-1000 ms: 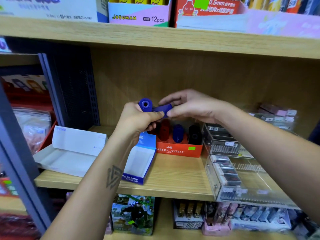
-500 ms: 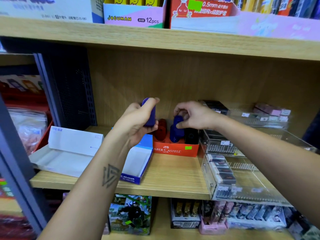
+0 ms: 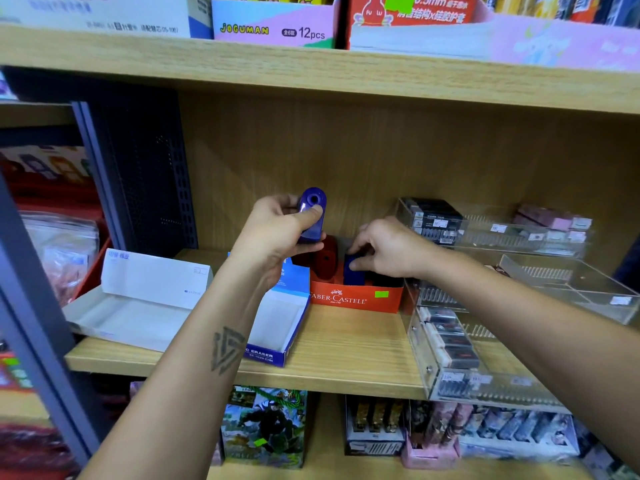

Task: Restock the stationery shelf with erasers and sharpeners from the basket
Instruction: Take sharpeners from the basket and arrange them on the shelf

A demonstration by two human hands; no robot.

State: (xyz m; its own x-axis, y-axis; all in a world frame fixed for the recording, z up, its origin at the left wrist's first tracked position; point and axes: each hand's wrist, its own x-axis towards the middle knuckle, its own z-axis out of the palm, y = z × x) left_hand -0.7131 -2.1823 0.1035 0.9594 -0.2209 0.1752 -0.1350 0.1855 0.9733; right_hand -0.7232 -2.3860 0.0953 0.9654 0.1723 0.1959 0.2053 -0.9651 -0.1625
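My left hand [image 3: 277,233] grips a blue sharpener [image 3: 312,214] upright above the shelf, thumb across its side, its round hole facing me. My right hand [image 3: 384,249] pinches a second blue sharpener [image 3: 353,273] that stands in the red Faber-Castell box [image 3: 356,299]. A red sharpener [image 3: 325,261] stands in the same box to the left, and a dark one sits partly hidden under my right hand. The basket is not in view.
An open blue-and-white eraser box [image 3: 277,323] lies left of the red box, and an open white box [image 3: 138,299] lies further left. Clear acrylic trays [image 3: 485,341] with erasers fill the right of the wooden shelf [image 3: 346,358]. Boxes line the shelves above and below.
My hands separated, each with one blue sharpener. The right hand lowered its sharpener into the red box; the left hand turned its sharpener upright and lifted it slightly.
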